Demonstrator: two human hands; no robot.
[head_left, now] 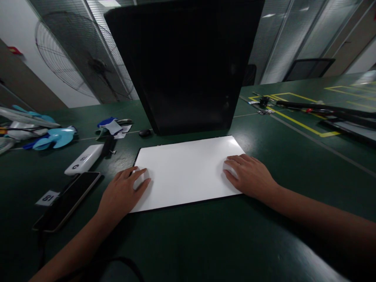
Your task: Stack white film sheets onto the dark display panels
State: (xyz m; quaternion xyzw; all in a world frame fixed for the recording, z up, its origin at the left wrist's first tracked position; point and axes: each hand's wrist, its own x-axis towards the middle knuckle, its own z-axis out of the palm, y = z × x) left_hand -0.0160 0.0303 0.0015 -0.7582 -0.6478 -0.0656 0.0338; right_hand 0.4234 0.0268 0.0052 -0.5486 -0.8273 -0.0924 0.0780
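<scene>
A white rectangular board [188, 170] with a dark rim lies flat on the green table in front of me. At its left edge rests my left hand [122, 192], thumb and forefinger apart with their tips over the white surface. My right hand [249, 172] lies across the board's right edge, fingers stretched inward and the thumb held apart from them. Neither hand shows anything gripped. The undersides of both palms are hidden.
Behind the board stands a large black screen-like panel [188, 66], with a black mouse [145, 133] near its foot. To the left are a phone [69, 203], a white power bank [84, 159] and blue fan-like blades [57, 138]. Dark rods [326, 106] lie right.
</scene>
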